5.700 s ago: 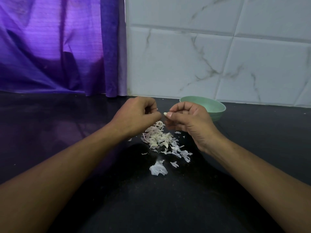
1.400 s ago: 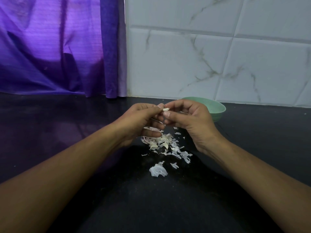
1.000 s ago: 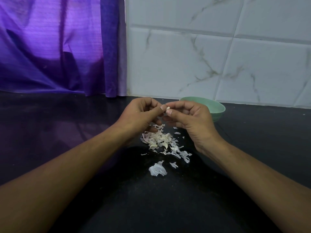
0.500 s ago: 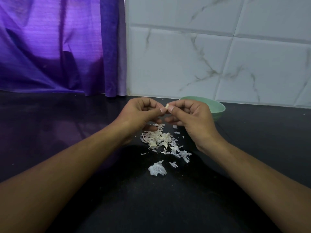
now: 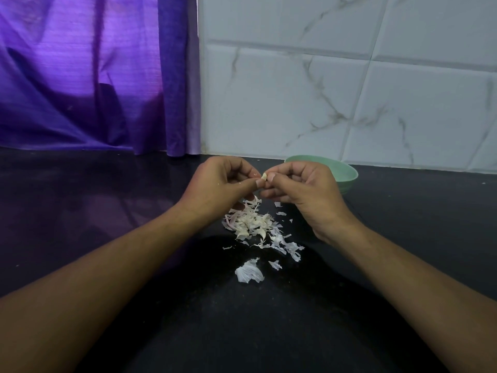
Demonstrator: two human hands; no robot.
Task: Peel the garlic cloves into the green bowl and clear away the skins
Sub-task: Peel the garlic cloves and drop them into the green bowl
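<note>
A small pale garlic clove (image 5: 264, 176) is pinched between the fingertips of both hands, held above the black counter. My left hand (image 5: 223, 185) curls its fingers round it from the left, and my right hand (image 5: 301, 188) pinches it from the right. Below the hands lies a heap of white and pinkish garlic skins (image 5: 255, 224), with a larger loose skin (image 5: 248, 273) nearer to me. The green bowl (image 5: 345, 175) stands behind my right hand, which hides its left part; what it holds cannot be seen.
The black counter (image 5: 107, 211) runs to a white marble-tiled wall (image 5: 349, 90) at the back. A purple curtain (image 5: 80, 76) hangs at the back left, down to the counter.
The hands have stayed together above the skin heap, working the clove with small finger movements. The heap and the bowl have not moved.
</note>
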